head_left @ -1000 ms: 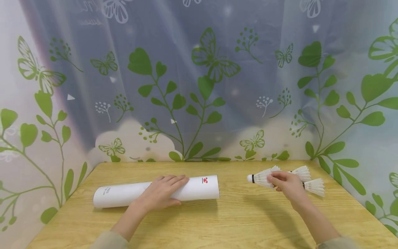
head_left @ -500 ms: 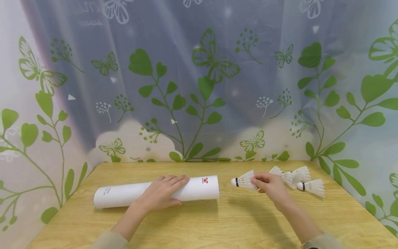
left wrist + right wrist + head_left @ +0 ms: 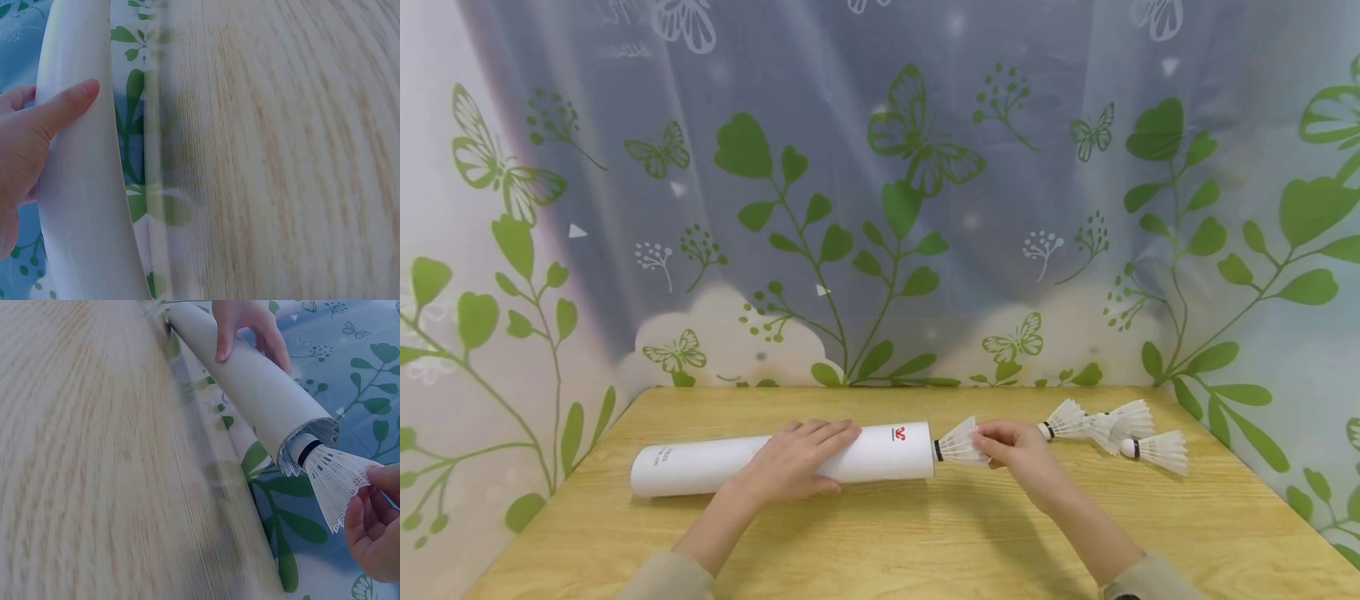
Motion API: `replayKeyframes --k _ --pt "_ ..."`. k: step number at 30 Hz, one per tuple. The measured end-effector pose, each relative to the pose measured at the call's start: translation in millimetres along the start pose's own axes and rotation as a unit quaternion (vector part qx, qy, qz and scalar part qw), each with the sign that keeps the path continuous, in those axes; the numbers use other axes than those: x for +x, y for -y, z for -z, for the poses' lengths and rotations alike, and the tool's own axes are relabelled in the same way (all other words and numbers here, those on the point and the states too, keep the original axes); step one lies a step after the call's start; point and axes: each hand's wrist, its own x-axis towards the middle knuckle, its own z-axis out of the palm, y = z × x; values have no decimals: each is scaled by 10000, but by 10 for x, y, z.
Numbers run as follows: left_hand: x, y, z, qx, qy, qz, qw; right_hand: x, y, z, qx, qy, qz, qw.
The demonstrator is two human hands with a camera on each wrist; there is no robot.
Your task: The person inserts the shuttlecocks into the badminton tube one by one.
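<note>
A white cardboard shuttlecock tube (image 3: 872,462) lies on its side, its mouth facing right. My left hand (image 3: 797,461) grips it from above, thumb on the near side and fingers over the top; the left wrist view shows the thumb (image 3: 74,106) against the tube wall. Between thumb and fingers, my right hand (image 3: 1024,458) pinches a white shuttlecock (image 3: 958,442) by its skirt edge. In the right wrist view, the cork of this shuttlecock (image 3: 337,478) is inside the tube's mouth, the black band at the opening. A ragged white edge shows inside the mouth.
Several more shuttlecocks lie at the right of the wooden table (image 3: 850,542); the nearest one (image 3: 1157,452) has its cork pointing left. A curtain (image 3: 820,167) printed with leaves and butterflies hangs behind the table and along its sides.
My right hand has carried the shuttlecock left from the group to the tube, and its cork has entered the mouth. The left hand and tube have stayed put.
</note>
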Motion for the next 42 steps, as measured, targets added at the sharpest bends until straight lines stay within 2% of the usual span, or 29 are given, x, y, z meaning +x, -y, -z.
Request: replayKeyframes --k 16,26,34,42 --pt "-12 1 -8 -21 22 45 10000 30 -20 -283 484 316 187 9982" --pt "1 -4 -5 4 -31 -10 10000 62 -13 -396 934 -303 -177 9950" --pt "-1 -2 -11 83 -77 -27 9999 63 -46 -381 293 -517 -183 9981" --pt "-4 -3 -10 25 -29 46 10000 93 -56 -424 149 -626 -212 9977"
